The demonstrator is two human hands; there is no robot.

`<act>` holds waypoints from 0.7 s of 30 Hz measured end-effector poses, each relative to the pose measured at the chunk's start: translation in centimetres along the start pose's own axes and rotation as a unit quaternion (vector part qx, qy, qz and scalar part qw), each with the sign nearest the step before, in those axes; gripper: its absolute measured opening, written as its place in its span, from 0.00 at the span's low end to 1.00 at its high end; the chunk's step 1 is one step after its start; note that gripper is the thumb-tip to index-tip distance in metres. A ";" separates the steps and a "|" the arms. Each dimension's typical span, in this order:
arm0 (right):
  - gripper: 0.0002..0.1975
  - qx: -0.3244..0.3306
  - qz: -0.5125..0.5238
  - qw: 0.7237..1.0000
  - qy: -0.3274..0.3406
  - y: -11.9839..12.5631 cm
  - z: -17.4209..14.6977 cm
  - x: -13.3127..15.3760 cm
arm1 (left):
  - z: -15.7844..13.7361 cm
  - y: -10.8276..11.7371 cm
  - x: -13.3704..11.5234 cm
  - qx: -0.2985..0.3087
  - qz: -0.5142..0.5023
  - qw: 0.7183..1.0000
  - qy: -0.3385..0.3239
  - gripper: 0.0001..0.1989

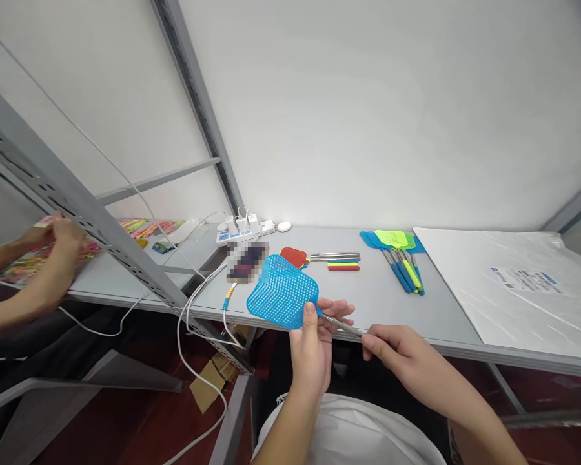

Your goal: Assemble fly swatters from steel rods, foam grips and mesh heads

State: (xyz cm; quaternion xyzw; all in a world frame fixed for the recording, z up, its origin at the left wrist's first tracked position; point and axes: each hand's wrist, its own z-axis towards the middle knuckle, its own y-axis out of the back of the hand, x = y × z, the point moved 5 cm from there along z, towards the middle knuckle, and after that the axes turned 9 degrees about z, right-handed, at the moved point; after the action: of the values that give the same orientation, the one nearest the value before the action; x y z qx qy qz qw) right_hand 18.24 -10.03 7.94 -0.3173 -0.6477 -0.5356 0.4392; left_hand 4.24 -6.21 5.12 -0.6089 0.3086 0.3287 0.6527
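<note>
A blue fly swatter (pixel 283 292) with a perforated head is held over the front of the table, its head toward the left. My left hand (pixel 312 352) is closed on its neck, thumb pressed on top at the base of the head and fingers beneath. Lower right, my right hand (pixel 399 352) grips the thin metal rod (pixel 343 325) of the same swatter; the rod's far end is hidden in that hand. Behind the blue head lie a red swatter head (pixel 294 258), several bare metal rods (pixel 336 256) and coloured handle sleeves (pixel 343 266).
Several swatters with grips (pixel 401 271) lie fanned at the right, beside a plastic-wrapped white board (pixel 503 290). A power strip (pixel 244 232), a blurred phone-like object (pixel 248 263) and white cables (pixel 186 316) are at left. Beyond the metal post (pixel 126 239), another person's hands (pixel 68 231) handle colourful items.
</note>
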 end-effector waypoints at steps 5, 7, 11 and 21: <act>0.22 -0.018 -0.002 1.000 0.022 -0.8 1.0 0.1 | 0.2 0.1 1.3 0.050 0.002 0.998 0.046 0.17; 0.22 -0.039 -0.025 0.999 0.028 -1.2 1.0 -0.1 | 0.3 0.4 1.6 0.037 0.004 0.998 0.046 0.16; 0.21 -0.057 -0.072 0.995 0.033 -1.2 0.5 -0.3 | 0.4 0.7 1.5 0.014 0.020 1.000 0.015 0.14; 0.26 0.187 0.200 0.961 -0.046 -1.5 0.2 -2.6 | -0.7 0.1 0.7 0.094 0.052 0.994 -0.022 0.14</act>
State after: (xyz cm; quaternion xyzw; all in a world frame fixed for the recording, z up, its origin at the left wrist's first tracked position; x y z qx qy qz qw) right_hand 17.96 -10.03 4.97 -0.3769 -0.6794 -0.2913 0.5582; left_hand 4.61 -6.88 4.48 -0.5200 0.3549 0.3453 0.6959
